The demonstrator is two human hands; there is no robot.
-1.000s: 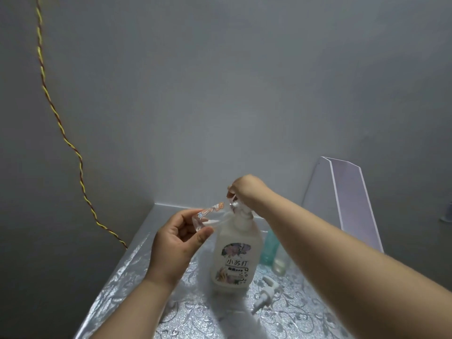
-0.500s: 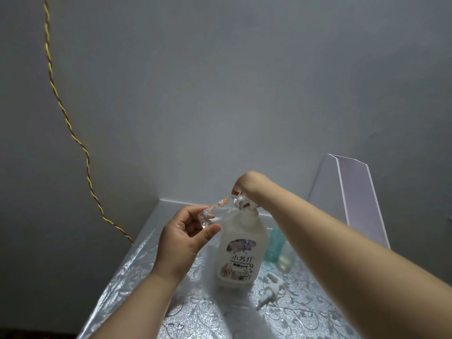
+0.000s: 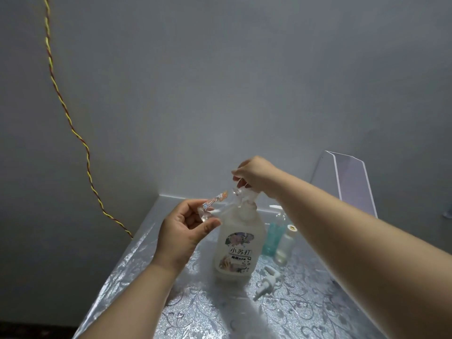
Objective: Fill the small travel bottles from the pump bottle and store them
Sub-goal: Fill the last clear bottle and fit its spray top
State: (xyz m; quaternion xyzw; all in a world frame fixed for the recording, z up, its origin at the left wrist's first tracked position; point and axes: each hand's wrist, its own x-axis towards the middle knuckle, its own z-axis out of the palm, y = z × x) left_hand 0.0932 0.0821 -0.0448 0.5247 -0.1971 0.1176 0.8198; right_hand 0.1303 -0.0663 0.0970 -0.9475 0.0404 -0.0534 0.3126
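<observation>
Standing by the table [image 3: 318,304], I'd say the filling is under way and nowhere near finished. The left hand [image 3: 183,231] pinches a clear travel bottle [image 3: 208,209] between thumb and fingers, tipped on a slant with its open mouth up against the nozzle of the pump bottle [image 3: 238,241]. That big white bottle stands upright on the silvery flowered cover. The right hand [image 3: 254,174] sits on top of it with fingers curled over the pump head, placed to press down. How much has gone into the held bottle I can't tell, since it looks nearly see-through.

Just behind and to the right of the pump bottle stand two more small ones. One is a teal bottle [image 3: 271,238] with what seems a clear pump top. The other is a pale bottle [image 3: 285,245] whose neck is uncapped (it may already hold some liquid, though that's a guess). A loose white pump cap [image 3: 266,282] lies on its side in front of them, so capping is left to do. Storing hasn't begun, by my reckoning, and I see no pouch or case for it.

As for writing, the pump bottle's label reads 小苏打 in bold characters under a floral print. The line beneath is too small to read. The held bottle carries a colourful sticker with no legible words.
</observation>
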